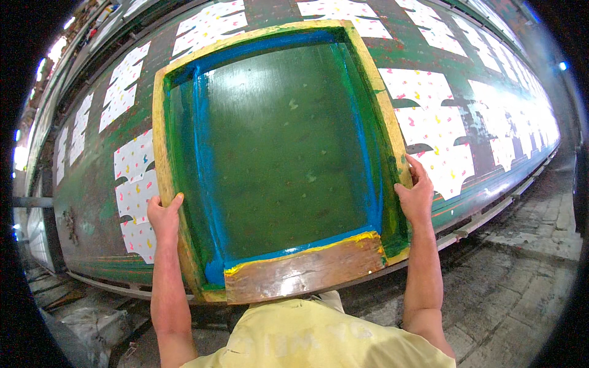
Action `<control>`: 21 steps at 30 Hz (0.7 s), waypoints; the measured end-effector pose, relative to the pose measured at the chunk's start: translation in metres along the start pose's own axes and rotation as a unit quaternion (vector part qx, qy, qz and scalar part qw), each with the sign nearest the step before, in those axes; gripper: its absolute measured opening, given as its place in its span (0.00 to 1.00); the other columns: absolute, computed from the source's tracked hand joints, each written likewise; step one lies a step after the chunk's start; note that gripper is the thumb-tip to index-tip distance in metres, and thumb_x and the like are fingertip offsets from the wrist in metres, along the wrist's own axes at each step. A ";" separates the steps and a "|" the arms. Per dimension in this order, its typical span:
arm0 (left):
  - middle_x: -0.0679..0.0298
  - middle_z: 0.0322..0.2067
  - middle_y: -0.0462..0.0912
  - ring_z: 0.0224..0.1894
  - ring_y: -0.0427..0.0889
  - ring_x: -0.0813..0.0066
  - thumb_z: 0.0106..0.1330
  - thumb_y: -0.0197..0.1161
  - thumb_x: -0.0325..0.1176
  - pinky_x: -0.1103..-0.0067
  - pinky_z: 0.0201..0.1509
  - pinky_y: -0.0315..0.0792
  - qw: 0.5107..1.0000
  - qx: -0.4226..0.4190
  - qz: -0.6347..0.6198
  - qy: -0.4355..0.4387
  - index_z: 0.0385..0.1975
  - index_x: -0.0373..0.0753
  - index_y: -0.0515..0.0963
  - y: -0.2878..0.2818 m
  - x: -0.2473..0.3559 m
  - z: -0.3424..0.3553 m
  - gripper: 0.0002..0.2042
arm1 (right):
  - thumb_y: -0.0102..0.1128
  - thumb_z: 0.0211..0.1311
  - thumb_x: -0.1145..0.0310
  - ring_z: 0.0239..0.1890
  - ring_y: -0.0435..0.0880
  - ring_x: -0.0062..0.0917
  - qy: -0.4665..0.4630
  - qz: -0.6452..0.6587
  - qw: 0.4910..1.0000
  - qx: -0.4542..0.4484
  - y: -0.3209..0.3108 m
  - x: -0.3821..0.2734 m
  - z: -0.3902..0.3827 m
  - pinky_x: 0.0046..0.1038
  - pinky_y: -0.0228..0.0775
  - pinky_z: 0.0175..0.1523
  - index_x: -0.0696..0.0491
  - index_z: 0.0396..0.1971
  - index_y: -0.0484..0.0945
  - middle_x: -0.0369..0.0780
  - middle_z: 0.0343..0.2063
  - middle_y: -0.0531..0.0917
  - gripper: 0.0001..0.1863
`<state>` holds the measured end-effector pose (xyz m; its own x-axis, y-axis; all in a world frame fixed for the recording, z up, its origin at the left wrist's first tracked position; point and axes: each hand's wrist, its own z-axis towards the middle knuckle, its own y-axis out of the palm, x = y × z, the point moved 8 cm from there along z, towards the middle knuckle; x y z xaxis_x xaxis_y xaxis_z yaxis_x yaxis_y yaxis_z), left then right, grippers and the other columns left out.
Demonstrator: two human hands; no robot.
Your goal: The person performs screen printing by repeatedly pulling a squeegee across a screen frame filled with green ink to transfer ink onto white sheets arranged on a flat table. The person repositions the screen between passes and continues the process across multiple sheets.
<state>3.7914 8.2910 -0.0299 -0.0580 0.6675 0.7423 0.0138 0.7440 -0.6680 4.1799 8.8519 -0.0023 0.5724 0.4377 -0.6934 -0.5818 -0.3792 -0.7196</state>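
A large wooden-framed printing screen [276, 153] with dark green mesh, edged in blue, is held in front of me over the table. My left hand [165, 216] grips the left rail of its frame, thumb on top. On the opposite rail my right hand [415, 191] has hold, thumb on the upper side and fingers around the outer edge. A wooden squeegee [304, 267] with yellow ink along its edge rests inside the near end of the screen, close to my body. Whether the screen touches the table beneath is hidden.
Under the screen runs a long green table [86, 208]. White cut fabric pieces [429, 122] with small coloured prints lie in rows on both sides, and more fabric [211, 27] shows beyond the far rail. A rail [466, 230] follows the table's near edge, above a paved floor [509, 288].
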 end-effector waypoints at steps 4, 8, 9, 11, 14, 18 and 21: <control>0.61 0.36 0.85 0.38 0.81 0.72 0.63 0.85 0.32 0.70 0.45 0.76 0.999 -0.001 0.036 0.014 0.36 0.33 0.83 0.001 0.000 0.004 0.15 | 0.74 0.53 0.83 0.66 0.86 0.40 0.027 0.020 0.999 -0.023 0.001 0.006 0.000 0.41 0.76 0.75 0.51 0.75 0.78 0.48 0.63 0.87 0.43; 0.60 0.36 0.86 0.37 0.82 0.71 0.63 0.84 0.33 0.69 0.45 0.77 0.999 -0.018 0.039 -0.016 0.37 0.32 0.83 0.008 -0.012 0.006 0.15 | 0.75 0.59 0.80 0.67 0.84 0.47 -0.015 -0.050 0.998 -0.029 0.000 -0.005 -0.004 0.44 0.74 0.76 0.51 0.76 0.76 0.51 0.64 0.85 0.42; 0.60 0.36 0.87 0.37 0.83 0.70 0.63 0.84 0.33 0.69 0.46 0.77 0.999 -0.017 0.040 -0.012 0.37 0.32 0.84 0.009 -0.013 0.008 0.15 | 0.74 0.60 0.81 0.67 0.84 0.47 -0.024 -0.084 0.996 -0.023 -0.001 -0.010 -0.010 0.44 0.75 0.75 0.51 0.76 0.76 0.51 0.65 0.84 0.40; 0.59 0.36 0.87 0.37 0.84 0.68 0.63 0.84 0.34 0.68 0.46 0.77 0.999 -0.021 0.030 -0.011 0.37 0.33 0.84 0.010 -0.016 0.010 0.15 | 0.74 0.64 0.79 0.70 0.81 0.51 -0.078 -0.143 0.987 0.000 -0.009 -0.032 -0.029 0.48 0.73 0.76 0.50 0.75 0.77 0.53 0.69 0.82 0.38; 0.56 0.41 0.88 0.41 0.87 0.64 0.63 0.83 0.32 0.67 0.51 0.79 0.994 -0.060 0.092 0.011 0.44 0.31 0.85 0.005 -0.021 0.011 0.16 | 0.79 0.61 0.74 0.72 0.80 0.50 -0.260 -0.122 0.956 -0.064 -0.009 -0.086 -0.092 0.50 0.73 0.76 0.49 0.74 0.79 0.51 0.71 0.81 0.38; 0.52 0.51 0.87 0.51 0.88 0.61 0.60 0.79 0.28 0.65 0.61 0.81 0.984 -0.036 0.044 0.171 0.60 0.30 0.83 -0.004 -0.011 -0.004 0.27 | 0.74 0.62 0.69 0.71 0.82 0.47 -0.379 -0.011 0.875 -0.300 0.037 -0.142 -0.195 0.49 0.77 0.72 0.47 0.65 0.85 0.48 0.69 0.83 0.29; 0.51 0.55 0.86 0.58 0.87 0.59 0.57 0.77 0.25 0.65 0.67 0.80 0.982 -0.061 -0.032 0.176 0.68 0.30 0.80 -0.004 -0.019 -0.009 0.34 | 0.66 0.67 0.68 0.66 0.86 0.45 -0.429 -0.130 0.850 -0.276 0.054 -0.166 -0.227 0.48 0.79 0.70 0.47 0.61 0.87 0.46 0.63 0.86 0.22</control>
<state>3.8013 8.2759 -0.0413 0.2859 0.5711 0.7695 0.1427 0.7686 -0.6236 4.1851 8.5737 0.0658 -0.1295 0.9090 -0.3962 -0.0046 -0.4001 -0.9165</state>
